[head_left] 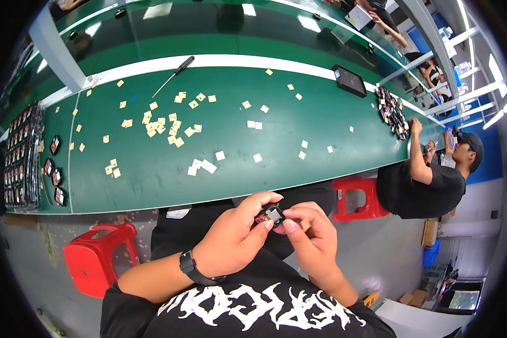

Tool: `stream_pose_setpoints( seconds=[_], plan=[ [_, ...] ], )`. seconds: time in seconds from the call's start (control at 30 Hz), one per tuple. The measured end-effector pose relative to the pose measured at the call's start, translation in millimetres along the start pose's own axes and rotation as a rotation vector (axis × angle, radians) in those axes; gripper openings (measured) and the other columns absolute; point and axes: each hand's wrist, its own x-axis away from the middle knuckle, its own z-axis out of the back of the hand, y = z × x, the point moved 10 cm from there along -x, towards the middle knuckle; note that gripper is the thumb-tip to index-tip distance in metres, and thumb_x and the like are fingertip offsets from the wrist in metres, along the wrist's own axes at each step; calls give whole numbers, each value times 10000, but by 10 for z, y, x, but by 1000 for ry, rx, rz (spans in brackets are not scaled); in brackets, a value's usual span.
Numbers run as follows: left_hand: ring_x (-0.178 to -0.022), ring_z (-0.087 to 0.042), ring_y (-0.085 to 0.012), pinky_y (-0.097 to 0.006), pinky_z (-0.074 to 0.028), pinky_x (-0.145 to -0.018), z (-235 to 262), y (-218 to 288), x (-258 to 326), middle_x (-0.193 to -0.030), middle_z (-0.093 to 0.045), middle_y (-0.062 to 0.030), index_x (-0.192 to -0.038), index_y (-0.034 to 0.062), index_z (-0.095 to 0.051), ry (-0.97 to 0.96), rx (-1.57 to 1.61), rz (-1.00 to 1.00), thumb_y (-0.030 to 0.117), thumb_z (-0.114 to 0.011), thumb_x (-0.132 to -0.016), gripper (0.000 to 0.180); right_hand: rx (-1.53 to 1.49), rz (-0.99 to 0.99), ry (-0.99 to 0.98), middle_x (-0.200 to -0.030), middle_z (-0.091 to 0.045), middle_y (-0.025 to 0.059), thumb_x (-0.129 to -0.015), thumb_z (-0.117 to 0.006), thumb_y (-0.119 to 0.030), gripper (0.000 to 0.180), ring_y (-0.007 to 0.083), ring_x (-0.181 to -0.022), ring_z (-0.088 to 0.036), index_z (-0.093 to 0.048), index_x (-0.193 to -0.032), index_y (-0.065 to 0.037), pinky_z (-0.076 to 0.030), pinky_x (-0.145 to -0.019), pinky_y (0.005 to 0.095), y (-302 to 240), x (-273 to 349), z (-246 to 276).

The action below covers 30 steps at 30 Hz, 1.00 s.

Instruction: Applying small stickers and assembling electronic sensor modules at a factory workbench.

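In front of my lap, off the near edge of the green table, I hold a small black electronic unit with a silvery square face and a reddish part on its left side. My left hand, with a black band on the wrist, grips its left side between thumb and fingers. My right hand pinches its right edge with thumb and forefinger. A small tan piece shows by the right fingers; whether it is held I cannot tell.
Cream paper squares lie scattered over the table. A screwdriver lies at the back, a black tray farther right. Similar units fill a tray at left and a pile at right. A co-worker sits beside red stools.
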Motion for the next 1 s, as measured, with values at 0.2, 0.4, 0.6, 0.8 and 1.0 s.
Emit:
stream_pose_setpoints(
  seconds=[0.2,0.4,0.6,0.8,1.0],
  plan=[
    [-736,-512,-65,-231,-446,-630,118,135,62,-987,-576,-45,-1379,-3,-412,14,-18,55,-9,-508,-1013,379,408,444,-16,-1041,-628,119,-816,-739,113,366,177,-777,-712,-699,-1165,13,-591,-612,275,-393,-35,-179],
    [-752,-558,-90,-236,-452,-616,300,282,59,-1063,-558,-67,-1421,-1,-397,20,190,103,-1,-475,-1025,403,627,643,-23,-955,-667,101,-733,-826,7,388,221,-724,-665,-740,-1110,-28,-549,-576,298,-656,-194,-454],
    [-754,-543,-77,-237,-450,-646,480,489,115,-1020,-572,-49,-1491,-8,-371,5,327,122,-71,-442,-967,532,582,621,-105,-978,-677,104,-721,-836,-19,407,218,-753,-671,-739,-1115,-34,-556,-594,303,-707,-409,-576],
    [-737,-535,-89,-238,-438,-664,755,489,64,-1023,-575,-67,-1524,-16,-370,-13,296,188,-95,-406,-912,618,479,596,-187,-995,-679,107,-717,-849,-41,408,211,-730,-663,-739,-1110,-38,-550,-595,301,-669,-666,-709],
    [-824,-563,-81,-241,-478,-746,1051,541,40,-1136,-613,-96,-1499,-20,-409,40,332,234,-91,-457,-954,552,606,631,-306,-759,-554,24,-703,-892,-356,384,168,-555,-510,-692,-852,-65,-393,-467,296,-707,-934,-821]
  ],
)
